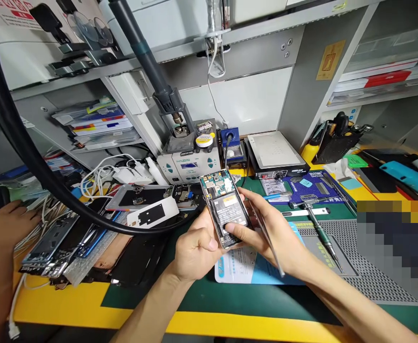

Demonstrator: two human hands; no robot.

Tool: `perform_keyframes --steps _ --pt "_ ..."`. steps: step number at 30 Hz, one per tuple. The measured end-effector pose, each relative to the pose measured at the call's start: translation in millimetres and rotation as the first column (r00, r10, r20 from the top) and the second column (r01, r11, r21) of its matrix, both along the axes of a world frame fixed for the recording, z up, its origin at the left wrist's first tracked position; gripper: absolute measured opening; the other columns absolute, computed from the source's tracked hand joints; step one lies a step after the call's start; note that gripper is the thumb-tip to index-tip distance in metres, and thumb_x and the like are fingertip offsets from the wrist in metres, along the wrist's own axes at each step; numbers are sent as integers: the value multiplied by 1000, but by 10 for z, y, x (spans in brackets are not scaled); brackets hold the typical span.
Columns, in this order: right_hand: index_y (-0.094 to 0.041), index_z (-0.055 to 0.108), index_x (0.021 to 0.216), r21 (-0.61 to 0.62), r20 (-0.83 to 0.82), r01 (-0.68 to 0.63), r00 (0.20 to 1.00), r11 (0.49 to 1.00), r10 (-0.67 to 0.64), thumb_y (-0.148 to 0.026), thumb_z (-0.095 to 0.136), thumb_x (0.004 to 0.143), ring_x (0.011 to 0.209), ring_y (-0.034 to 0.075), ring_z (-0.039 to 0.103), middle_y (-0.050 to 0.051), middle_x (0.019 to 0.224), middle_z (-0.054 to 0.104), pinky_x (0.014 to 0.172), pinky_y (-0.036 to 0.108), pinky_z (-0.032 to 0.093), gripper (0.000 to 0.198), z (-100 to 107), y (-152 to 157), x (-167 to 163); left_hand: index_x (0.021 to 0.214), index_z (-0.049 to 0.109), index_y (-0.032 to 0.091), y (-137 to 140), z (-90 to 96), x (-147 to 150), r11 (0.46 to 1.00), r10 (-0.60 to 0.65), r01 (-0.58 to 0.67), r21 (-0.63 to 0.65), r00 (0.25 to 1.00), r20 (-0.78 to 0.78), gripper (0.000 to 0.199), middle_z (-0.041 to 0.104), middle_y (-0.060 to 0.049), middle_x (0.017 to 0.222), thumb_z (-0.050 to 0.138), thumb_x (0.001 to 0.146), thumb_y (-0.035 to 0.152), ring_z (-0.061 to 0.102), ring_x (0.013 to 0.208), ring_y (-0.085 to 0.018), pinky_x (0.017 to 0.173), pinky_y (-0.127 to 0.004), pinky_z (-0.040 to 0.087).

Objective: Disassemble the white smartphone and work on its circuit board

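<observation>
An opened smartphone (pixel 226 209), its battery and green circuit board bare, is held tilted between both hands over the mat. My left hand (pixel 196 245) is closed round the phone's lower left edge, its thumb folded in beside the frame. My right hand (pixel 266 224) grips the phone's right edge, with the thumb lying on the battery. A pair of thin metal tweezers (pixel 269 238) is tucked in the right hand too, pointing down towards the wrist. Below the hands lies a blue and white pad (pixel 235 267).
A green-handled screwdriver (pixel 321 238) lies on a grey perforated mat (pixel 369 262) at right. Phone parts and a white back cover (pixel 154 212) are piled at left. A soldering station (pixel 191 164) stands behind. A thick black hose (pixel 98 216) arcs across the left; another person's hand (pixel 2 224) is there.
</observation>
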State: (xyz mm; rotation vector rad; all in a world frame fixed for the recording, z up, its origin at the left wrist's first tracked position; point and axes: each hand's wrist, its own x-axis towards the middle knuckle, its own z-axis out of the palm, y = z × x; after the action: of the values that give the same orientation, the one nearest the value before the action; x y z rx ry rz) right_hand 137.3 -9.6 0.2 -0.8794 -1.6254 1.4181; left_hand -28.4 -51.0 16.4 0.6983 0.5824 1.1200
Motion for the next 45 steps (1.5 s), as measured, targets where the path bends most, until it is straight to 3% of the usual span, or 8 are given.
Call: perform_keyframes --steps 5,9,15,22,28,33,40,45 --pt "-27 43 140 97 74 86 993 992 -93 -36 79 80 112 24 62 7 129 63 96 40 51 70 -109 -23 -58 140 51 23 -4 -36 18 1000 0 -1 4 999 33 86 58 -10 140 54 55 16 50 131 -38 103 -56 44" --pt "-25 54 116 63 70 170 982 983 -174 -41 78 81 78 18 63 1 94 68 69 30 52 46 -78 -10 -58 141 51 25 -33 -49 53 1000 -30 30 9 999 34 86 61 -10 137 54 56 14 52 129 -37 102 -57 44" --pt "-21 57 80 151 127 269 949 951 -288 -50 64 90 56 12 43 -5 63 48 51 25 35 31 33 42 0 140 51 29 -41 -91 131 998 -45 46 47 999 -20 76 61 -8 136 59 68 9 56 126 -36 103 -56 46" --pt "-20 64 87 237 117 264 948 935 -297 -47 55 97 58 13 51 -2 68 60 54 25 39 30 32 55 18 135 54 27 -31 -126 157 999 36 -36 6 987 -159 49 65 -11 128 65 87 19 61 117 -37 89 -54 57" --pt "-21 61 94 305 187 287 917 908 -352 -47 52 99 62 15 56 0 75 64 59 27 43 28 -33 -1 -31 140 54 26 -43 -200 157 985 121 -88 150 967 -223 51 59 -7 142 63 91 17 49 136 -30 119 -46 32" --pt "-23 55 91 365 243 351 858 862 -452 -54 62 90 54 14 51 -4 65 58 53 27 39 33 -35 -40 -102 143 52 27 -62 -178 179 984 109 -74 161 969 -222 54 54 -6 148 60 91 16 42 142 -30 121 -44 29" --pt "-24 51 85 310 270 366 851 878 -450 -61 74 76 52 13 49 -4 65 59 51 27 38 45 25 -74 -119 145 49 26 -63 -147 199 982 93 -49 180 965 -244 56 55 -8 146 62 91 17 39 143 -34 118 -49 33" --pt "-23 54 85 306 178 294 916 905 -358 -48 62 92 55 13 46 -4 64 52 54 26 38 27 91 -70 -28 143 51 27 -81 -187 138 985 98 -60 159 966 -241 52 56 -6 146 60 93 16 42 141 -32 117 -46 34"
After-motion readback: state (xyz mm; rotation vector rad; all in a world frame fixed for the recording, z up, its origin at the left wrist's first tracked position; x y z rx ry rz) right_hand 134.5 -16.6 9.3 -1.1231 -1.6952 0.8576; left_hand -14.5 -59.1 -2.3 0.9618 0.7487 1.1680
